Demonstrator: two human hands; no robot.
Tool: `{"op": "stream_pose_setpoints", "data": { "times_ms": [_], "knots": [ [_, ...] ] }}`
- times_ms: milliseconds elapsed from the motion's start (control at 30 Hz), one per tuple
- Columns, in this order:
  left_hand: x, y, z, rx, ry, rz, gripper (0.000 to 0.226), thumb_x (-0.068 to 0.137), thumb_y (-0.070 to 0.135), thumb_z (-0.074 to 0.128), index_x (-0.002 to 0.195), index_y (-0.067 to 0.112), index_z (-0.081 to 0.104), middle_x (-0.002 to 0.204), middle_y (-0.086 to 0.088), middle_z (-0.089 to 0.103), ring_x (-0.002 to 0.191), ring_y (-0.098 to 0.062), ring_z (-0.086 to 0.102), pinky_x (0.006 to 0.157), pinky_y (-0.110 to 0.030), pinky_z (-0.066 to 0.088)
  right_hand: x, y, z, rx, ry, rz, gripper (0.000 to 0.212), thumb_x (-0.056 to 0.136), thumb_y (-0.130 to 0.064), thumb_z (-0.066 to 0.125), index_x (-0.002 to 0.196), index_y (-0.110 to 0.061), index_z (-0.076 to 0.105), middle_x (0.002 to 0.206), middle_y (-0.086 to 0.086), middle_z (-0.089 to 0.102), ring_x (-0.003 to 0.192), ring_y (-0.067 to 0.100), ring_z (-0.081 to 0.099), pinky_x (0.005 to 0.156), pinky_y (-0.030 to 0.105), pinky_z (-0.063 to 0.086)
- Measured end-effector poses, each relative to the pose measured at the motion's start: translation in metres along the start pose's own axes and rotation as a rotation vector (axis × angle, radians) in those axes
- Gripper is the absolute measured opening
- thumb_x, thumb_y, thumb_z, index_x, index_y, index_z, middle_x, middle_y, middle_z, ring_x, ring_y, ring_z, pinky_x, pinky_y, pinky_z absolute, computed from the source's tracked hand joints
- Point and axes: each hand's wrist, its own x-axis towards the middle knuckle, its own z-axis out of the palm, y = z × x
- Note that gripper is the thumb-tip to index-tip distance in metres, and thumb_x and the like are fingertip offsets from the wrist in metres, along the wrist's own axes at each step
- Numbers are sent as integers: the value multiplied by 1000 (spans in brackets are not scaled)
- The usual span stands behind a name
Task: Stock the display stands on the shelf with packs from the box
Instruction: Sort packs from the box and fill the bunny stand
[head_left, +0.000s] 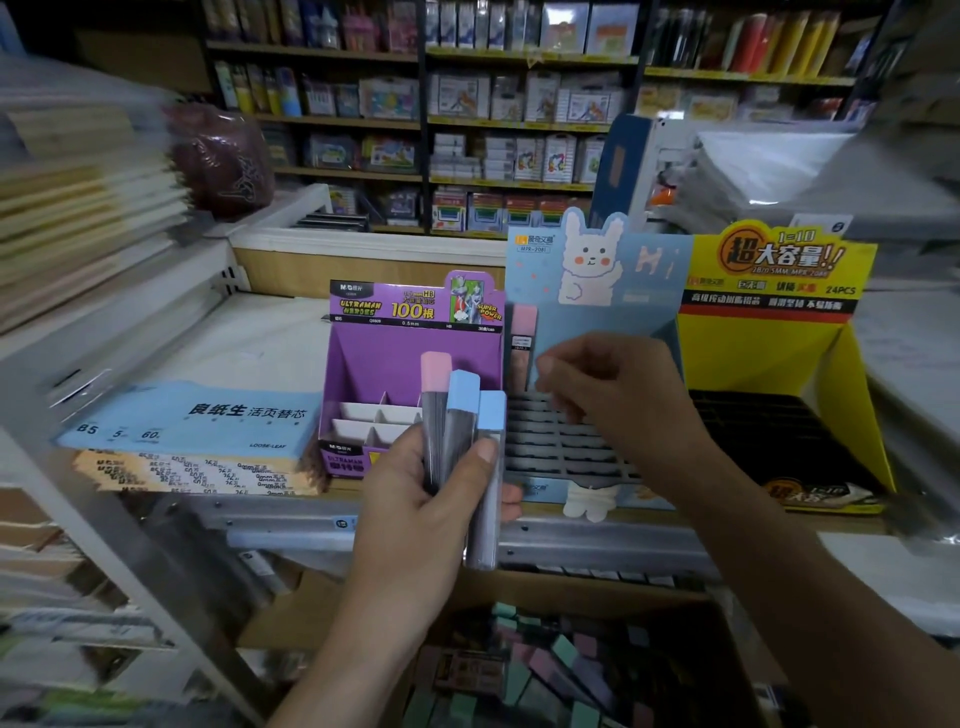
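Observation:
My left hand (415, 499) grips three slim lead packs (457, 421), one with a pink cap and two with blue caps, held upright in front of the shelf. My right hand (608, 384) hovers over the grid of slots in the blue rabbit display stand (613, 280), fingers curled together; whether it pinches a pack I cannot tell. One pink-capped pack (522, 343) stands in a back-left slot of that stand. A purple display stand (410, 332) sits to the left, a yellow display stand (774, 332) to the right. The cardboard box (530, 670) of loose packs lies below.
Stacks of blue loose-leaf paper refills (197, 421) lie on the shelf left of the purple stand. The metal shelf edge (597, 540) runs across in front of the stands. Wrapped paper stacks (78, 208) fill the left rack; stocked shelves stand behind.

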Motion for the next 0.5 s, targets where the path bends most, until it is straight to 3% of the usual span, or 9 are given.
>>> {"op": "stream_pose_setpoints", "data": {
  "times_ms": [133, 200, 333, 500],
  "knots": [
    [1, -1, 10, 13, -29, 16, 9, 96, 19, 67, 96, 24, 75, 82, -8, 76, 75, -27, 77, 67, -36, 64, -19, -9, -12, 155, -334, 96, 19, 94, -29, 69, 87, -13, 78, 72, 5, 73, 57, 13, 60, 56, 23, 50],
    [2, -1, 16, 13, -62, 37, 12, 98, 17, 65, 96, 23, 75, 85, -8, 77, 76, -25, 77, 67, -32, 63, -23, -9, -12, 166, -414, 107, 20, 94, -32, 69, 83, -17, 78, 66, 6, 69, 54, 11, 57, 54, 21, 47],
    [0, -3, 25, -25, -134, 31, 18, 102, 14, 59, 101, 20, 75, 90, -9, 78, 80, -23, 77, 70, -29, 62, -22, -3, -14, 247, -391, 117, 21, 94, -22, 69, 74, -17, 75, 62, 8, 65, 52, 10, 54, 51, 19, 45],
    [-3, -13, 28, -157, -183, -97, 22, 100, 29, 57, 105, 20, 76, 97, -19, 77, 90, -35, 77, 76, -37, 63, -18, 11, -28, 504, -394, 193, 17, 93, -19, 66, 86, -4, 72, 68, 12, 62, 61, 18, 56, 56, 25, 48]
  ]
}}
